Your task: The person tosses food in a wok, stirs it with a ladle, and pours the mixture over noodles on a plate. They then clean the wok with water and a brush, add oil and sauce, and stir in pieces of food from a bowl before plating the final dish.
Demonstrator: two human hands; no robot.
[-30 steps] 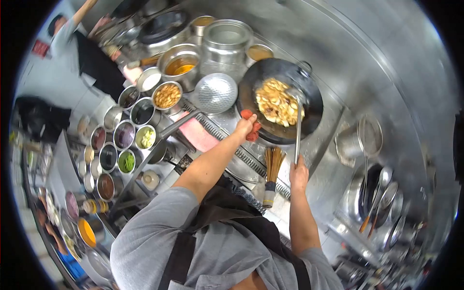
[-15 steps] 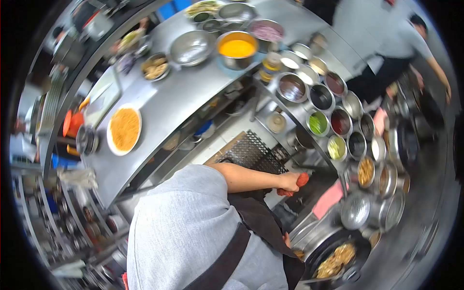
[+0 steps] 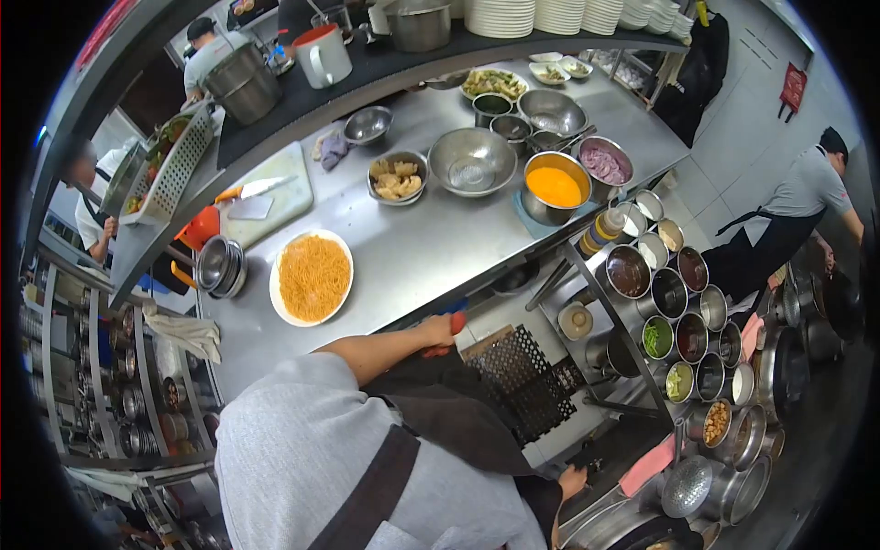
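Note:
My left hand (image 3: 438, 335) is closed around a red cloth-like thing (image 3: 457, 323), which sticks out on both sides of the fist, beside the counter's front edge. Low in the frame, my right hand (image 3: 573, 481) has curled fingers beside the stove front, near small dark fittings; what it grips is too small to make out. A white plate of orange noodles (image 3: 314, 278) lies on the steel counter (image 3: 385, 266), beyond my left forearm. Right of my right hand are a pink cloth (image 3: 647, 466) and a perforated ladle (image 3: 687, 487).
The counter holds a cutting board (image 3: 291, 188) with a knife, steel bowls (image 3: 472, 162) and a pot of orange liquid (image 3: 556, 187). Sauce and ingredient pots (image 3: 669, 291) stand at right. A black perforated mat (image 3: 518, 367) covers the floor. A co-worker (image 3: 797, 197) bends at upper right.
The view has swung towards the counter. My left hand, still around the red thing, is now nearer the counter edge. My right hand shows more, and the wok of food has mostly left the frame.

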